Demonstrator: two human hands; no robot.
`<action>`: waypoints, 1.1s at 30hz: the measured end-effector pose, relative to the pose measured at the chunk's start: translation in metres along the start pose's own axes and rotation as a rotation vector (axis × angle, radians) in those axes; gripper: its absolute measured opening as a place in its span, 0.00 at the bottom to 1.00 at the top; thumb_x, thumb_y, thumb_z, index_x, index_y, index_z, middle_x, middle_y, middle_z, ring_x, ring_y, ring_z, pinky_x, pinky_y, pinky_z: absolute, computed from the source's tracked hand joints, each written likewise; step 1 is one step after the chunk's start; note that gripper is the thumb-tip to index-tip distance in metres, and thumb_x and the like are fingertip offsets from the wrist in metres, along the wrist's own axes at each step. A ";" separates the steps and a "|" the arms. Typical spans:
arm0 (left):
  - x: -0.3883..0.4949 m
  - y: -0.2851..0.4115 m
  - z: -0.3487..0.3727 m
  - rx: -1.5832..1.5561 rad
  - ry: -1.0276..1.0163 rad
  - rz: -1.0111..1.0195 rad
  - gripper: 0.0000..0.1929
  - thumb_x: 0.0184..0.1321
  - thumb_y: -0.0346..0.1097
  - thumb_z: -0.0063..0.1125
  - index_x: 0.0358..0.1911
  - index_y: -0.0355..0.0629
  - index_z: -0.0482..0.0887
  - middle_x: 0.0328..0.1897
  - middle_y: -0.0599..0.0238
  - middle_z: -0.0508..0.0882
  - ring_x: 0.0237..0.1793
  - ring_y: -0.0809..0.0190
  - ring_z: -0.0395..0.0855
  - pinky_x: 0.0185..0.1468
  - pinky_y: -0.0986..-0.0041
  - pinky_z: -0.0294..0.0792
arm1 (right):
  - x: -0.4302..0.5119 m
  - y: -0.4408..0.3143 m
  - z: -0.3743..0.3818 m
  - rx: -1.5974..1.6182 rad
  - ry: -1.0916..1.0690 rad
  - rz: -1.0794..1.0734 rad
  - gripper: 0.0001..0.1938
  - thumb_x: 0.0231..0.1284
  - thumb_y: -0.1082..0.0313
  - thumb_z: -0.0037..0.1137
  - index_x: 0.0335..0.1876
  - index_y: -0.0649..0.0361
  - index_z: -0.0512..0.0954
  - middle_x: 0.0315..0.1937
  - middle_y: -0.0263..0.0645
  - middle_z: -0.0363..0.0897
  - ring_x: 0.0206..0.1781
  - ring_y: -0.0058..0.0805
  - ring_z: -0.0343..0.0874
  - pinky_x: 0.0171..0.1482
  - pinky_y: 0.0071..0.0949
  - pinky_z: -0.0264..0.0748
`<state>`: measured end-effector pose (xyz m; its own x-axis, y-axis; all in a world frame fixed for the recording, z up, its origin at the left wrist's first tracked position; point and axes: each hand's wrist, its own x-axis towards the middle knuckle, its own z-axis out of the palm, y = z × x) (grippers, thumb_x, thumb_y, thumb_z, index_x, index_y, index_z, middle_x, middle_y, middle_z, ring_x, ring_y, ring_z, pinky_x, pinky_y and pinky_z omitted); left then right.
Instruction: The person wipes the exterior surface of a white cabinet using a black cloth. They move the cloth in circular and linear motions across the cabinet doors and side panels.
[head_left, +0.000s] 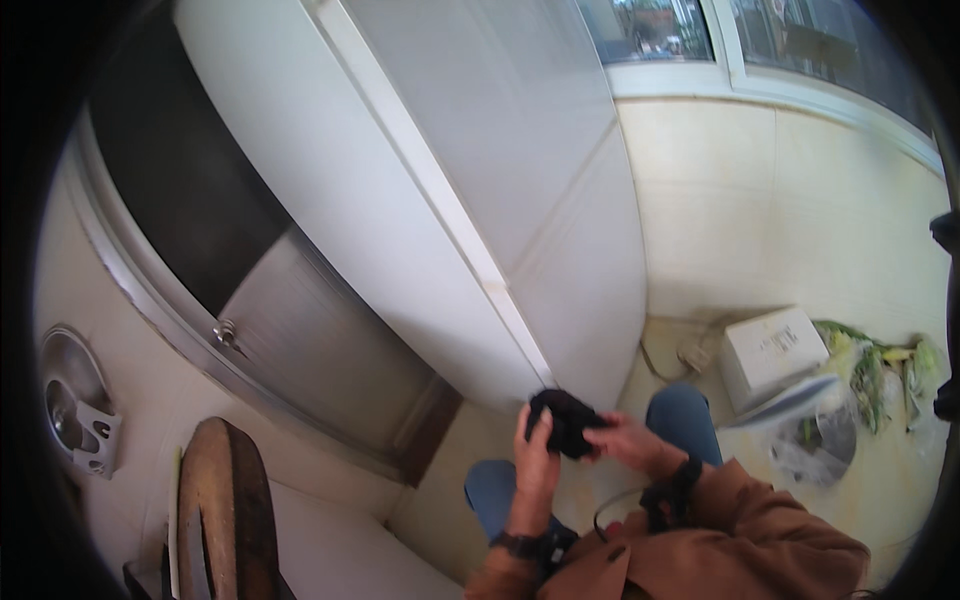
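A bunched black cloth-like item (566, 422) is held between my two hands, above my bent knees in blue jeans. My left hand (534, 450) grips its left side, with the thumb lying across the front. At the lower right side of it, my right hand (626, 442) pinches the edge with its fingers. Both wrists carry dark straps with devices, and a thin cable hangs between them. What exactly the black item is, I cannot tell.
A tall white cabinet (465, 187) stands ahead, beside a door (322, 337) with a metal knob. To the right lie a white box (774, 356), leafy vegetables (874, 375) and plastic bags (814, 442) on the floor. A thick wooden board (225, 510) stands at the lower left.
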<state>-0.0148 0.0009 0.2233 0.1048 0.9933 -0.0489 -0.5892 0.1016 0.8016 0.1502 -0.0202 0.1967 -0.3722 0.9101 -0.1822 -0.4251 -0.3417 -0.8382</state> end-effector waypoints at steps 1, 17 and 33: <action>0.000 0.002 0.001 -0.039 -0.033 0.018 0.21 0.66 0.33 0.55 0.61 0.37 0.69 0.55 0.58 0.78 0.56 0.60 0.76 0.61 0.66 0.69 | -0.001 -0.004 -0.002 0.059 -0.016 -0.030 0.13 0.66 0.63 0.57 0.49 0.63 0.77 0.39 0.36 0.81 0.37 0.24 0.81 0.40 0.25 0.80; 0.002 0.018 0.004 -0.310 -0.092 -0.021 0.25 0.68 0.47 0.43 0.63 0.42 0.69 0.64 0.58 0.73 0.55 0.51 0.76 0.58 0.48 0.71 | -0.013 -0.060 0.005 0.291 0.000 -0.339 0.10 0.69 0.68 0.49 0.52 0.60 0.76 0.48 0.37 0.81 0.49 0.28 0.81 0.50 0.29 0.76; 0.004 0.022 0.003 -0.312 -0.073 -0.013 0.23 0.68 0.46 0.43 0.62 0.43 0.71 0.61 0.59 0.76 0.53 0.51 0.77 0.58 0.51 0.71 | -0.014 -0.053 -0.008 0.072 -0.072 -0.242 0.18 0.65 0.68 0.54 0.59 0.62 0.71 0.44 0.33 0.78 0.43 0.21 0.76 0.43 0.24 0.72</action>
<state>-0.0251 0.0066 0.2422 0.1640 0.9864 -0.0059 -0.8037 0.1371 0.5790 0.1844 -0.0132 0.2401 -0.3095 0.9491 0.0583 -0.5657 -0.1344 -0.8136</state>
